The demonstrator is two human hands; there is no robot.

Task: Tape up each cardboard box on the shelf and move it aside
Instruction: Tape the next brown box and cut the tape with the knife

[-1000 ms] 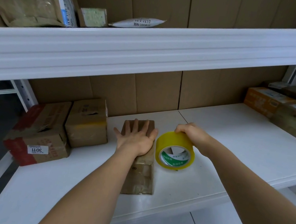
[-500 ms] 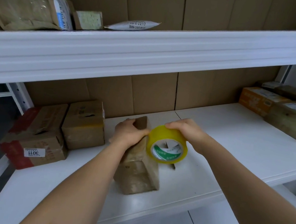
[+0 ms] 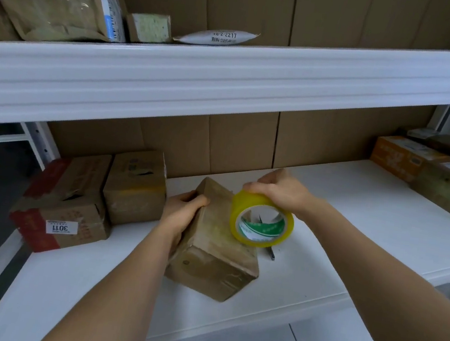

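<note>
I see my left hand (image 3: 184, 212) gripping the left side of a long brown cardboard box (image 3: 214, 243), fingers curled over its upper edge, so that the box stands tilted on the white shelf (image 3: 351, 244), its far end raised and its near end down by the shelf's front edge. My right hand (image 3: 281, 193) holds the yellow tape roll (image 3: 261, 222) from above, fingers curled over the top of the roll, which stands on edge against the right side of the box. A small dark object (image 3: 272, 253) lies on the shelf just right of the box, too small to tell. To the left sit two more boxes, one with a 3011 label (image 3: 61, 227) and a plainer one (image 3: 135, 187) beside it. Far right are other parcels (image 3: 429, 171).
</note>
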